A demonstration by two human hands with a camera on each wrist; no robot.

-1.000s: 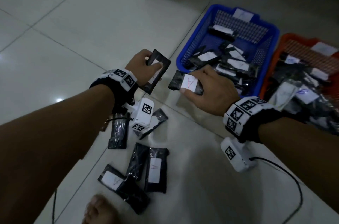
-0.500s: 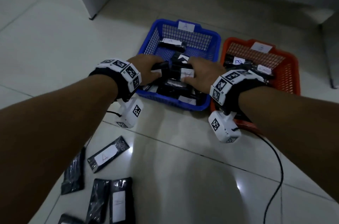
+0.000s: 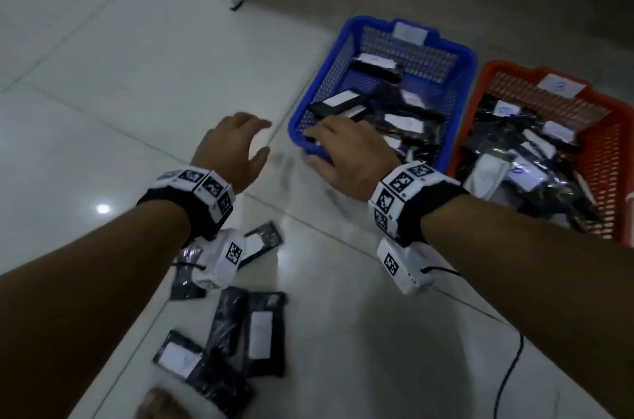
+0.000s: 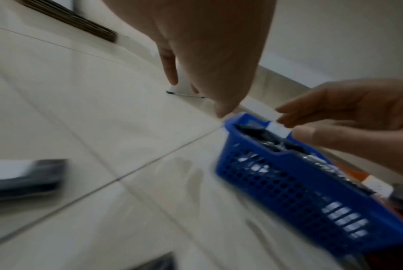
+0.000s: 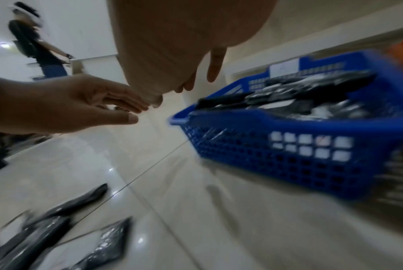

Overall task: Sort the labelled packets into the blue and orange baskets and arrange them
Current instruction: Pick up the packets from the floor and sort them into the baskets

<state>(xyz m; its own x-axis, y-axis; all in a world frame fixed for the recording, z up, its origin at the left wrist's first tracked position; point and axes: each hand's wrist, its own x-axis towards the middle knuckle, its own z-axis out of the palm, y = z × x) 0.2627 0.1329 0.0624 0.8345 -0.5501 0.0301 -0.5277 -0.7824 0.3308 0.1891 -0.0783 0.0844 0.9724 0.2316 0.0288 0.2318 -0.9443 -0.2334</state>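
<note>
On the floor (image 3: pixel 103 82), at the near-left of the head view, loose packets (image 3: pixel 262 336) lie in a small heap, black with white labels, some overlapping; one more packet (image 3: pixel 264 240) lies beyond them, half hidden under the left wrist camera; the left wrist view shows another blurred packet (image 4: pixel 22 179) at its left edge. Over bare tile left of the baskets hangs the left hand (image 3: pixel 236 147), fingers spread and relaxed, holding nothing, clear of the floor; the right wrist view shows its palm (image 5: pixel 64 104) open and empty. Just right of it stands the blue basket (image 3: pixel 459 58), a white tag on its far wall, holding many black packets laid at mixed angles, labels mostly up; the right hand (image 3: pixel 353 150) reaches over its near-left corner, fingers straight, fingertips touching a packet (image 3: pixel 338 102) that lies along the near-left rim; the left wrist view shows a white label (image 4: pixel 277 129) between thumb and fingers, but whether they pinch it I cannot tell. Touching the blue basket's right wall sits the orange basket (image 3: pixel 614 150), also tagged on its far wall, heaped with black packets; a black cable (image 3: pixel 507 370) trails over the floor near the right forearm; in the right wrist view a person (image 5: pixel 40 47) stands far off at the left.
</note>
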